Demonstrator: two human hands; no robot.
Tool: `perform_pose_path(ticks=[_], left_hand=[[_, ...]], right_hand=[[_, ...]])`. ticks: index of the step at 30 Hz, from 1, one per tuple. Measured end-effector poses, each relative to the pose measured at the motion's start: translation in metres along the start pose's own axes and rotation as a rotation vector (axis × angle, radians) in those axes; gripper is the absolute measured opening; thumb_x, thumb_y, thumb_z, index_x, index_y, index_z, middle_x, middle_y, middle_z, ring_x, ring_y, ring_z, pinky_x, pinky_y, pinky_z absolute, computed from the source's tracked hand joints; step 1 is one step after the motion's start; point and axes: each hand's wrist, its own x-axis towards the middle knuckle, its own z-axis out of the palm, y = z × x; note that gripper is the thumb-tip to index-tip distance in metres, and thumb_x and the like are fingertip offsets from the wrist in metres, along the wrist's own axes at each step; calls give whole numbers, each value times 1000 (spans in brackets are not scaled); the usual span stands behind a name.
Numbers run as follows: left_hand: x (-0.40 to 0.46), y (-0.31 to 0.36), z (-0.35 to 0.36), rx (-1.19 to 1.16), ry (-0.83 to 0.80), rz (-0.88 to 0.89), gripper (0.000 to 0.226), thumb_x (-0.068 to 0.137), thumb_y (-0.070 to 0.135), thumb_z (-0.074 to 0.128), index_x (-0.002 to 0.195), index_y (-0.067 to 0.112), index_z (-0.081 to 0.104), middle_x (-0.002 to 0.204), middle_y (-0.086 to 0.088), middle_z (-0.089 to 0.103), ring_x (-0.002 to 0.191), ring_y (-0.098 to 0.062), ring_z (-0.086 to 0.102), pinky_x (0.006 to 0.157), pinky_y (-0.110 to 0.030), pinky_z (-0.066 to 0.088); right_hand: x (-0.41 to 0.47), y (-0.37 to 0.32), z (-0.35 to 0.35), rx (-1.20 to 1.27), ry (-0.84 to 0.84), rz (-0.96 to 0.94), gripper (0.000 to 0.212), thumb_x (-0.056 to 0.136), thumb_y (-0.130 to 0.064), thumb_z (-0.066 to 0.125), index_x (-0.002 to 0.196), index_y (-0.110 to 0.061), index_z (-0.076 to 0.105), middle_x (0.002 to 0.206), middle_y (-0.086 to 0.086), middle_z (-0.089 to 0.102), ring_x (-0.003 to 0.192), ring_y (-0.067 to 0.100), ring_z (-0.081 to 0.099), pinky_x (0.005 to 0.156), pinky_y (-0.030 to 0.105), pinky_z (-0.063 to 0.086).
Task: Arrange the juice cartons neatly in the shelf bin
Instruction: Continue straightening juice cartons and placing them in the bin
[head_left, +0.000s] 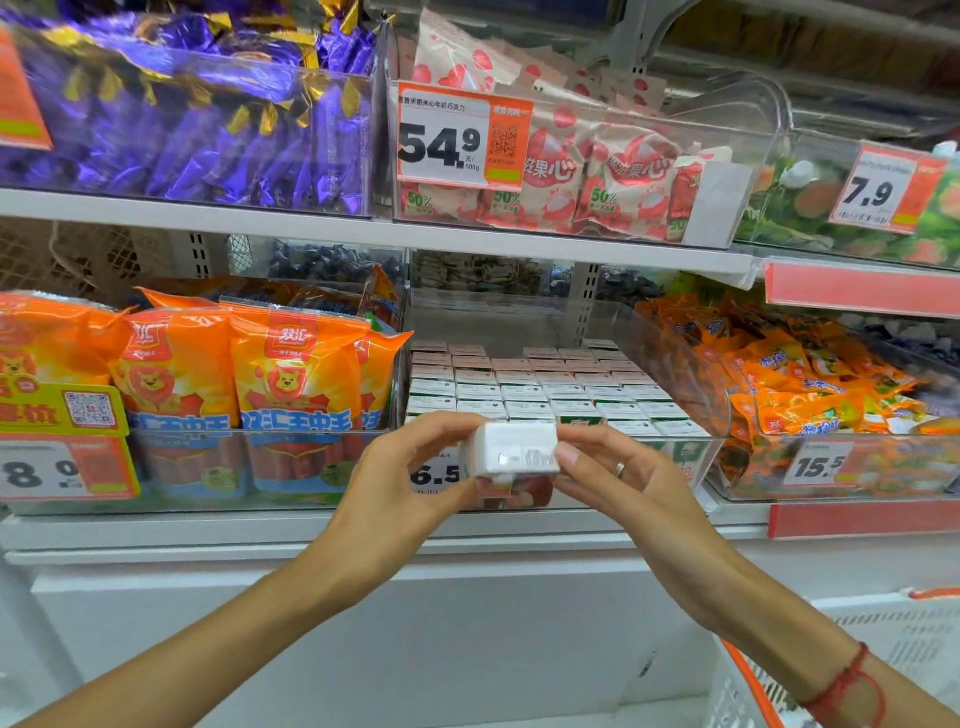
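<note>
A white shelf (311, 231) carries a clear bin of purple-wrapped sweets (197, 130) and a bin of pale packets printed "50%" (597, 192), tagged "54.9" (447, 137); farther right a tag reads "7.9" (878, 189). Below, orange packs (291, 379) bearing "双汇" stand left of the clear shelf bin (691, 353), where rows of juice cartons (540, 389) sit upright, tops showing. Its front tag reads "6.5" (434, 475); neighbouring tags read "15.5" (815, 467). Just before the bin's front, one white carton (511, 449) is pinched between the left hand (410, 478) and the ringed right hand (618, 478), fingers curled onto its ends.
</note>
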Motion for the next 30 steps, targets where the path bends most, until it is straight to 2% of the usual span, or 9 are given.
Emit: perform_pose_path(ticks=[4, 8, 10, 14, 17, 19, 24, 28, 30], left_hand=[[1, 4, 4, -355, -16, -235, 41, 76, 29, 74, 110, 47, 58, 102, 21, 73, 98, -3, 69, 73, -14, 54], [2, 4, 5, -580, -42, -453, 54, 72, 40, 71, 123, 43, 53, 98, 1, 77, 91, -16, 74, 68, -19, 58], [2, 4, 5, -622, -40, -542, 58, 69, 41, 72, 124, 35, 56, 96, -3, 77, 87, -19, 74, 65, -20, 58], [1, 3, 4, -629, -88, -668, 51, 75, 46, 72, 119, 23, 65, 101, -5, 76, 90, -17, 74, 68, -24, 59], [-1, 4, 5, -589, -113, -774, 66, 62, 61, 72, 112, 18, 68, 88, -2, 77, 77, -13, 74, 63, -27, 59], [-3, 6, 7, -556, -126, -825, 79, 51, 69, 71, 108, 14, 65, 76, 0, 76, 69, -12, 73, 57, -26, 57], [-3, 8, 7, -548, -171, -816, 87, 41, 68, 71, 108, 13, 62, 78, -1, 76, 68, -11, 73, 55, -25, 56], [-2, 6, 10, -565, -84, -672, 57, 67, 50, 75, 116, 24, 59, 92, -2, 77, 82, -11, 74, 59, -22, 57], [0, 5, 11, -521, -31, -554, 48, 77, 36, 75, 119, 33, 50, 94, 1, 77, 86, -13, 74, 63, -21, 58]], right_hand=[[-1, -1, 3, -82, -36, -61, 37, 73, -39, 70, 110, -40, 71, 110, -19, 71, 106, -2, 64, 83, 10, 50], [1, 2, 8, -165, -72, -43, 50, 72, -46, 71, 121, -40, 65, 118, -21, 67, 109, -2, 62, 92, 20, 51], [2, 4, 9, -178, -58, -32, 51, 69, -53, 69, 119, -41, 66, 115, -22, 68, 106, -3, 63, 90, 19, 50], [2, 5, 14, -154, 17, -54, 43, 64, -57, 67, 101, -38, 74, 97, -19, 74, 91, -2, 68, 75, 11, 51], [4, 3, 20, -127, 108, -61, 33, 64, -59, 64, 73, -32, 78, 72, -10, 73, 66, 0, 65, 65, 14, 52], [4, 1, 22, -124, 143, -33, 39, 66, -62, 61, 68, -28, 78, 58, -4, 67, 56, 3, 59, 60, 20, 51], [4, -3, 22, -103, 120, 62, 33, 72, -57, 61, 73, -29, 78, 62, 0, 70, 54, 4, 62, 58, 17, 54], [3, -6, 16, 38, -88, 169, 31, 79, -50, 62, 105, -38, 73, 95, -3, 76, 85, 15, 73, 74, 25, 59], [2, -5, 13, 63, -120, 141, 39, 78, -42, 66, 117, -42, 66, 100, -6, 75, 94, 15, 72, 79, 26, 59]])
